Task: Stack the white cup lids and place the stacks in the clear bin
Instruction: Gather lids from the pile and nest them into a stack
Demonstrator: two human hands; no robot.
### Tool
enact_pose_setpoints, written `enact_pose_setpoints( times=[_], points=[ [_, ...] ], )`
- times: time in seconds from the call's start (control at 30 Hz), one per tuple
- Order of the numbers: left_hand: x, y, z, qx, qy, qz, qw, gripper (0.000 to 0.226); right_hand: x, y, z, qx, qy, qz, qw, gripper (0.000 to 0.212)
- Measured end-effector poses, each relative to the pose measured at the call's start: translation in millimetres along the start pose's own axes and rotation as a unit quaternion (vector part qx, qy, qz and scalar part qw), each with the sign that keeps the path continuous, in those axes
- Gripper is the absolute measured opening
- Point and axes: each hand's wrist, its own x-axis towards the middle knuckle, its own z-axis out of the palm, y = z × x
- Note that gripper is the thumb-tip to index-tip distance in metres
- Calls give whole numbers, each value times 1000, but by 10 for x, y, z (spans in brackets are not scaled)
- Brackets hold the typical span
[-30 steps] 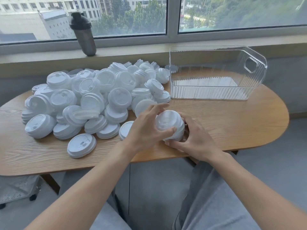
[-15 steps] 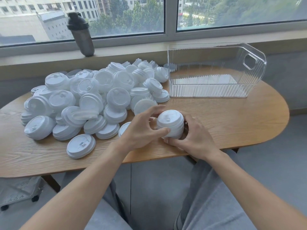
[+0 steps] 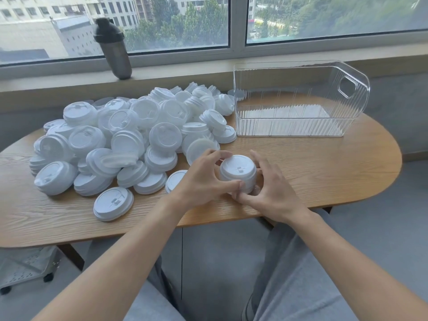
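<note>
1. On the wooden desk (image 3: 324, 167) near its front edge stands one short stack of lids (image 3: 238, 176) — white, upright, resting on the wood. I cannot count how many lids are in it.
2. Two hands are around that stack. The left hand (image 3: 203, 179) curls round its left side, with the thumb pressed on the near side and a fingertip on the far top rim.
3. The right hand (image 3: 275, 191) cups the right side. Its fingers are curled round the stack and its thumb touches the bottom of the stack, right beside the left thumb. So each grip is closed on the stack.
4. One big pile of loose lids (image 3: 129, 140) fills the left and middle of the desk. There are far too many to count, dozens of them, lying flat, tilted and on top of each other.
5. One single lid (image 3: 113, 203) lies flat by itself at the front of the pile, near the desk edge.
6. One clear bin (image 3: 298, 128) sits at the back right of the desk, well apart from the hands. It has ribbed walls and one handle hole in the right end. No lids show inside it.
7. One dark shaker bottle (image 3: 114, 49) stands upright on the window sill (image 3: 185, 72) — behind the pile.
8. Two grey trouser legs (image 3: 308, 274) show under the desk edge.
9. One metal cart with wheels (image 3: 25, 267) shows on the floor at the lower left.
</note>
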Motion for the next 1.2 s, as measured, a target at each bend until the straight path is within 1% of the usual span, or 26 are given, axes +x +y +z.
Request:
enact_pose_setpoints(
  times=[0.17,0.27,0.37,0.53,0.6,0.67,0.7,0.77,0.8,0.9,0.97,1.07,1.2],
  points=[
    [-35,-1,-4,-6,-1,0,1000,71,16,43,-101,145,-15,9,989,68],
    [-58,-8,12,-11,2,0,1000,69,19,29,-85,132,-2,6,991,48],
    [-57,-11,23,-17,1,-2,1000,70,27,35,-70,125,1,13,992,42],
    [-61,-1,27,-3,-1,1,1000,75,13,6,-58,124,9,16,992,41],
    [-93,1,19,-4,-3,6,1000,78,-7,-5,-49,107,1,9,994,47],
    [-156,-10,-10,-8,2,10,1000,81,-20,-15,-36,84,-17,4,996,66],
    [-193,-20,-34,-5,11,14,1000,80,-19,-19,-30,74,-23,5,997,78],
    [-273,-48,-102,5,34,21,999,69,-8,-41,-12,58,-23,8,998,94],
    [-313,-62,-148,7,46,22,999,62,-2,-47,4,43,-19,6,999,98],
    [-432,-117,-336,9,72,20,997,45,13,-63,82,-6,4,-7,1000,91],
    [-518,-181,-483,12,84,12,996,38,18,-89,148,-13,18,-8,1000,86],
    [-691,-323,-717,35,117,-5,993,36,29,-182,273,-3,17,-13,1000,83],
    [-982,-557,-1010,80,151,-34,985,35,40,-358,468,4,8,-27,1000,85]
  ],
)
